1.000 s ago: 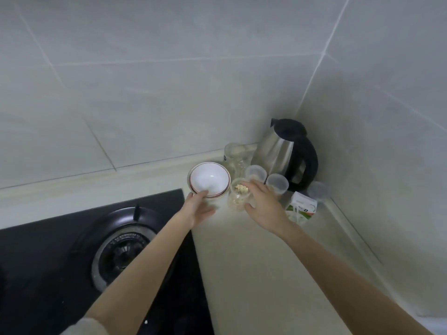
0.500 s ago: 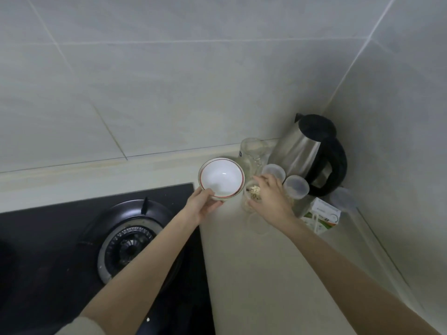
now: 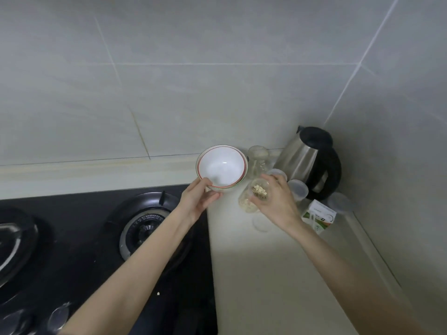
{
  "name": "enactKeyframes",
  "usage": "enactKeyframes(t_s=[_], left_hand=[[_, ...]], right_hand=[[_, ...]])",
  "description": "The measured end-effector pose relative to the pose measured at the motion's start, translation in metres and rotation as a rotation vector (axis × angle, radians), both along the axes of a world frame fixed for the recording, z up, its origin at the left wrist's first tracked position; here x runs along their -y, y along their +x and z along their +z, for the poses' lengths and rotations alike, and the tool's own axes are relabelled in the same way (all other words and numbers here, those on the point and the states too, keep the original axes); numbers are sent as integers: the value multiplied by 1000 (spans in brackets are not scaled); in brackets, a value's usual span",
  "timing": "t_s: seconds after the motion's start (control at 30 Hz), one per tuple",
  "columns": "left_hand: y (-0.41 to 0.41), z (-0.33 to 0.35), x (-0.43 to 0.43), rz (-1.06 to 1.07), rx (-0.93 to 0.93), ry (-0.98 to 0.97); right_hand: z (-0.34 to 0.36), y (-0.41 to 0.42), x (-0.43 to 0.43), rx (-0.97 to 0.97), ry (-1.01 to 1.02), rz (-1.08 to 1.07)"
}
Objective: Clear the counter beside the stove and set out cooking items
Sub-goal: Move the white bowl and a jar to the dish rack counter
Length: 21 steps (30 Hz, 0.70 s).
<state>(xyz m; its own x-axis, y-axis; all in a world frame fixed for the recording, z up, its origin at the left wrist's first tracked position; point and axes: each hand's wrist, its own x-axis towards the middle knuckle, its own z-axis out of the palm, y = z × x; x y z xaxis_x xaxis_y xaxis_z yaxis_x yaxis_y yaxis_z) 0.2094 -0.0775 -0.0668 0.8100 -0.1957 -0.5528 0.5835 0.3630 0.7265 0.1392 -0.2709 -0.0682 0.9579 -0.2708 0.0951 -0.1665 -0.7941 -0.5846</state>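
My left hand grips the near rim of a stack of white bowls with red rims, lifted and tilted above the counter's back edge. My right hand holds a small clear plastic cup with chopped pale bits off the counter; it seems stacked on a second cup with similar bits. The beige counter lies right of the black gas stove.
A steel kettle with black handle stands in the corner. Next to it are a glass jar, lidded clear cups, a loose lid and a small carton. A ring mark shows on the counter. A pan's edge is at far left.
The bowls have been lifted higher and tilted toward me. My right hand has raised the cup of chopped bits off the counter. The camera moved closer and shifted left.
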Motion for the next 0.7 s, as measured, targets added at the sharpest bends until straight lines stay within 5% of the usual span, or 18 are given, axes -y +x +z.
enactKeyframes(t_s=[0.37,0.7], left_hand=[[-130,57,-66,264,107,6],[-302,79,-147,534,147,45]], right_hand=[[51,-80,-45,182,43,284],[73,-165,-135,141,104,631]])
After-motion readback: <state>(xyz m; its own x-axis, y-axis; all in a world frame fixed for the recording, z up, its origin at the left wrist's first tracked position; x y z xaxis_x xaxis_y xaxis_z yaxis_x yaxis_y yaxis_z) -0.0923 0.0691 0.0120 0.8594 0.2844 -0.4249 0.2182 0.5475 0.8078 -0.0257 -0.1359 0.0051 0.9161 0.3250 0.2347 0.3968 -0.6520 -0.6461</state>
